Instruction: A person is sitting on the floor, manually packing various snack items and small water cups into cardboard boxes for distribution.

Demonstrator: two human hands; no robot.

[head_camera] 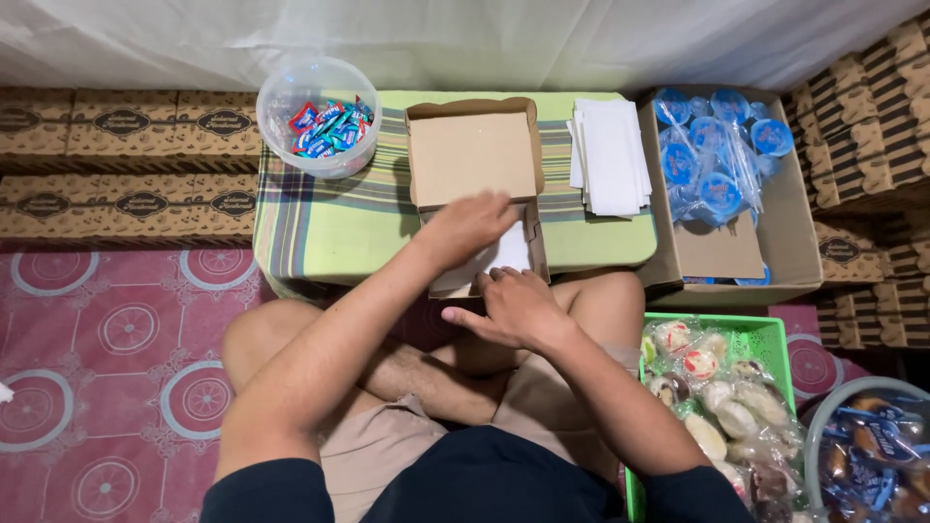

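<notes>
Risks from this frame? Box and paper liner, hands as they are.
1. The open box overhangs the near edge of the small table; pressing with the left hand might tip it toward the lap.
2. The white paper sits partly under the left hand and may crease or go in crooked.
3. The right hand is beside the box's front wall and could nudge it.

Left hand pressing white paper into open cardboard box, right hand at box's near edge
</notes>
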